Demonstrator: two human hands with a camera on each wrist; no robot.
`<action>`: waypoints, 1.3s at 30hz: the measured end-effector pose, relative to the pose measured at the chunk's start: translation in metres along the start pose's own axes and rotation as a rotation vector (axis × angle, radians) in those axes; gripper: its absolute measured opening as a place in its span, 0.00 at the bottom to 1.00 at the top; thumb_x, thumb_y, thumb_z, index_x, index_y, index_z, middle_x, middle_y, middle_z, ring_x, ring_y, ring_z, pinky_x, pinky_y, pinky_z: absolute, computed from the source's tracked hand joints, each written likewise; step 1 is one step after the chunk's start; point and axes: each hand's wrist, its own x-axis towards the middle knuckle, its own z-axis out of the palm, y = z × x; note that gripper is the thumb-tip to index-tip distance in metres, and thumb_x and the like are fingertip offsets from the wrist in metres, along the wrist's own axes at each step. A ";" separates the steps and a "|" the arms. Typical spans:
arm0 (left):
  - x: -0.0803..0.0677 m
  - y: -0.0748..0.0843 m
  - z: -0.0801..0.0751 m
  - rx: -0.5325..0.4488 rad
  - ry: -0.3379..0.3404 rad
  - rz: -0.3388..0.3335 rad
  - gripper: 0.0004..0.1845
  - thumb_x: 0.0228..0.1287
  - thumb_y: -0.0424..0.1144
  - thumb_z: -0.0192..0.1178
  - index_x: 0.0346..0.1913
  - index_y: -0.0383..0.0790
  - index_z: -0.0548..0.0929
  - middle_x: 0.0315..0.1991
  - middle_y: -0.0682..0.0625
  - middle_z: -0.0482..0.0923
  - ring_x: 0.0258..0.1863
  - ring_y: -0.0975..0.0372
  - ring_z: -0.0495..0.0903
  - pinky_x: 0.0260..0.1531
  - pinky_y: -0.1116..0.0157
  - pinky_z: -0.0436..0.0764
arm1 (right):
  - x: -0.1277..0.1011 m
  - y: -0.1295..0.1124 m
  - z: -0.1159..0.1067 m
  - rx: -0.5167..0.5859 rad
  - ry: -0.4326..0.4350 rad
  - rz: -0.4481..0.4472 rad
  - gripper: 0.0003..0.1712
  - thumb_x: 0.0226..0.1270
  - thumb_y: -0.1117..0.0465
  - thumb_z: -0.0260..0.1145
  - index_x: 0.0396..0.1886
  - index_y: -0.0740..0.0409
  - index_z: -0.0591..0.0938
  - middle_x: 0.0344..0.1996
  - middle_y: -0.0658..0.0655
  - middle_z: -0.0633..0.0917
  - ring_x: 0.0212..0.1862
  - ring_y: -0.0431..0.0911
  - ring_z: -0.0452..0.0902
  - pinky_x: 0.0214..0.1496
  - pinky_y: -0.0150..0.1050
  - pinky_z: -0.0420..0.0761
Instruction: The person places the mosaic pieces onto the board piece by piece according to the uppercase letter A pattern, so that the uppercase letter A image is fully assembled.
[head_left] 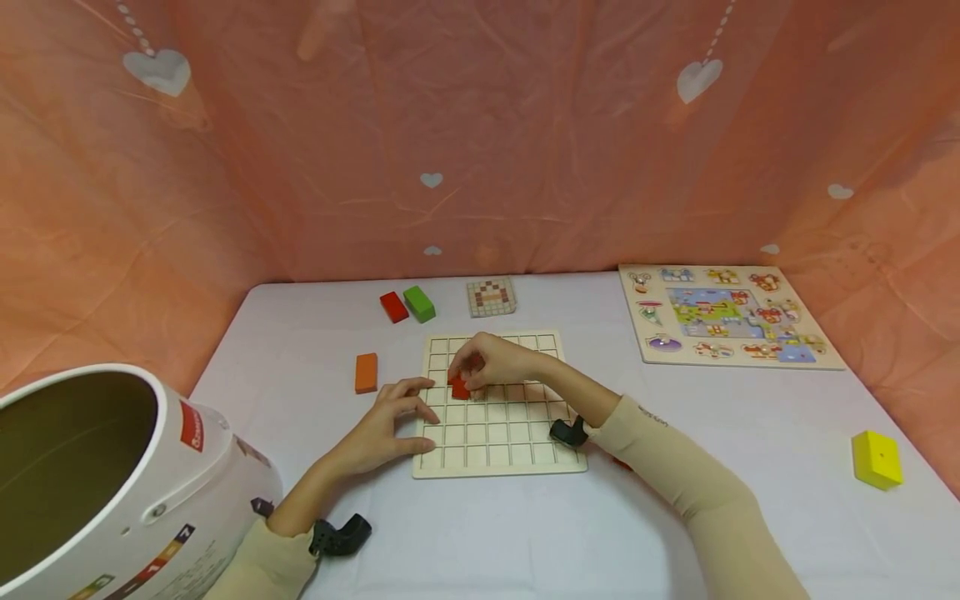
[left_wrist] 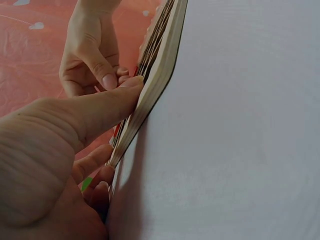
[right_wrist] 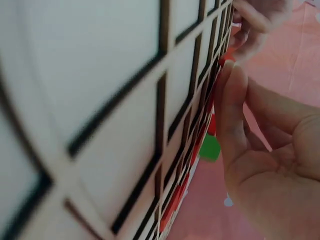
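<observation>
A pale wooden grid board [head_left: 487,454] lies in the middle of the table, its square cells marked off by raised strips. My left hand [head_left: 390,425] rests on its left edge, fingers spread; in the left wrist view the thumb [left_wrist: 107,107] presses the rim. Over the upper left cells, my right hand [head_left: 495,360] pinches a small red piece [head_left: 459,389]. The right wrist view shows red [right_wrist: 226,61] right at those fingertips. More red pieces [right_wrist: 172,205] sit along the board in that view.
Beyond the board lie a red block [head_left: 393,307], a green block [head_left: 419,304] and a pattern card [head_left: 491,297]. An orange block [head_left: 366,372] is to the left, near a white bucket [head_left: 225,467]. At right are a picture puzzle board [head_left: 652,354] and a yellow block [head_left: 877,460].
</observation>
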 end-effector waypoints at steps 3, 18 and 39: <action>-0.001 0.001 0.000 -0.009 0.001 0.003 0.11 0.53 0.40 0.76 0.39 0.49 0.86 0.70 0.44 0.65 0.66 0.47 0.57 0.64 0.37 0.58 | 0.000 -0.001 0.002 -0.062 0.002 0.002 0.12 0.61 0.77 0.66 0.46 0.71 0.84 0.32 0.61 0.84 0.32 0.40 0.76 0.38 0.32 0.79; 0.000 0.004 -0.001 0.006 -0.020 -0.009 0.11 0.55 0.42 0.75 0.40 0.50 0.85 0.71 0.45 0.64 0.67 0.47 0.57 0.65 0.37 0.57 | -0.058 -0.024 0.033 -0.816 -0.050 0.085 0.40 0.74 0.38 0.56 0.77 0.53 0.63 0.78 0.55 0.57 0.78 0.57 0.44 0.72 0.64 0.51; -0.002 0.003 -0.002 -0.003 -0.010 -0.001 0.12 0.54 0.41 0.76 0.40 0.50 0.86 0.71 0.44 0.64 0.68 0.47 0.56 0.65 0.38 0.58 | -0.100 -0.012 0.013 -0.298 0.011 0.075 0.39 0.69 0.55 0.68 0.76 0.60 0.64 0.78 0.61 0.55 0.78 0.58 0.45 0.73 0.62 0.50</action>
